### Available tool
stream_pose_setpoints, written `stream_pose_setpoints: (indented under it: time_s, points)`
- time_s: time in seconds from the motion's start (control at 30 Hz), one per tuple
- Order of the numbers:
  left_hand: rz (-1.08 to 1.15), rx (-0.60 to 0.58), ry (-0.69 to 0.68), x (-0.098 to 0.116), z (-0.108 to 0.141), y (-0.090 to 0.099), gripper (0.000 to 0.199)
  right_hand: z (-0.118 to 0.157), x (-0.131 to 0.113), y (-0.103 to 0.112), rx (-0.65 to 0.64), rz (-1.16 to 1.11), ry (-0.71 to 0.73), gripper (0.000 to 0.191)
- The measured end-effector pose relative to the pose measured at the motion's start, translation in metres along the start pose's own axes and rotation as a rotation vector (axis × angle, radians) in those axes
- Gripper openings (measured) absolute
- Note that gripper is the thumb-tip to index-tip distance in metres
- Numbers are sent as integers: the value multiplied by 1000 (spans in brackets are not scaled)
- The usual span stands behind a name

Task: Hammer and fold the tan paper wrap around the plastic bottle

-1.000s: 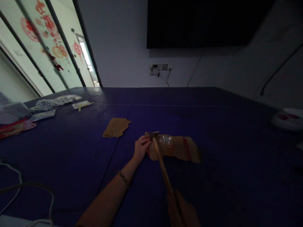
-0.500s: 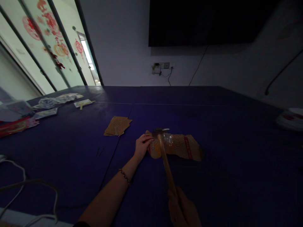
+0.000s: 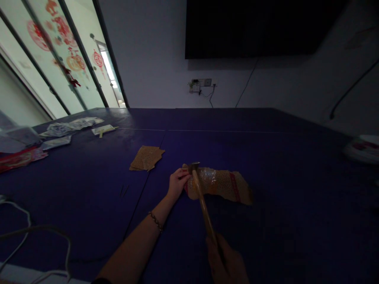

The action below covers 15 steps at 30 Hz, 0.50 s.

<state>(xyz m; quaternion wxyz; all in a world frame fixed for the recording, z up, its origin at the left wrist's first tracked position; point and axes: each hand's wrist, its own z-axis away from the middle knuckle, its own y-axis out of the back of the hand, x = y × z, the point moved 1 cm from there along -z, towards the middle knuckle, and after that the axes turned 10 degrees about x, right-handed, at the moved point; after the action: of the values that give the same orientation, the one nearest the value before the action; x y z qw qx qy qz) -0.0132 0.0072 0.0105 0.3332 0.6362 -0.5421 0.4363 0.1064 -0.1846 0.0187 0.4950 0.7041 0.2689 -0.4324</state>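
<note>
My right hand (image 3: pixel 226 258) grips the wooden handle of a hammer (image 3: pixel 204 209) near its lower end. The hammer's dark metal head is over the left end of a long brown cardboard strip (image 3: pixel 242 189), right beside the fingers of my left hand (image 3: pixel 178 183). Those fingers are pinched together at the strip's left end; anything between them is too small to make out. Many small dark dots, a shiny patch and red bands mark the cardboard, which lies on the dark blue table (image 3: pixel 275 232).
Stacked brown cardboard pieces (image 3: pixel 146 158) lie left of the strip, with two thin dark sticks (image 3: pixel 124 191) nearer me. Plastic packets (image 3: pixel 74 125), a red package (image 3: pixel 22 159) and a clear box (image 3: pixel 19 138) sit far left. White cables (image 3: pixel 28 217) curl at the near left.
The hammer head has shifted slightly left and looks sharper, no longer blurred. My right hand has moved a little left and up with it. The left hand stays in place.
</note>
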Motion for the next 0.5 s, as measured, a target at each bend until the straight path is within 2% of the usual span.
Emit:
stream_pose_setpoints:
  time_s: [0.13,0.3,0.5]
  points:
    - [10,-7,15,2,0,0,8,2,3,-3,30,1,-36,55]
    - [34,-2,27,5,0,0,6,0,2,-4,-36,-51,-64,57]
    - [20,-26,15,3,1,0,8,3,1,-3,43,-53,-10,55]
